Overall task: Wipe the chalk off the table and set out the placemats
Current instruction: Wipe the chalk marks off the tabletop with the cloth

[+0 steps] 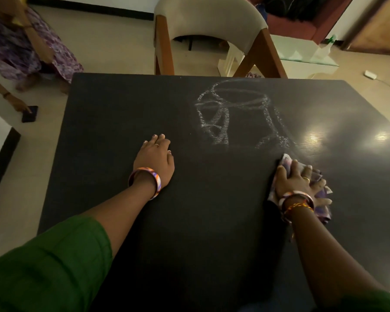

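Fingers (302,171) of my right hand (296,183) were curled over a bunched cloth (322,194), pressing it to the table (122,113). Chalk marks (234,115) lay just beyond the cloth, forward and slightly left, their long axis running away from me. My right hand was judged nearer them; my left hand (154,157) rested flat, fingers relaxed, well left. No placemats were visible.

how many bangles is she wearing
2 broad bangles: one on the left wrist by the left hand, one on the right wrist, above a thin thread band. Sleeves may hide more.
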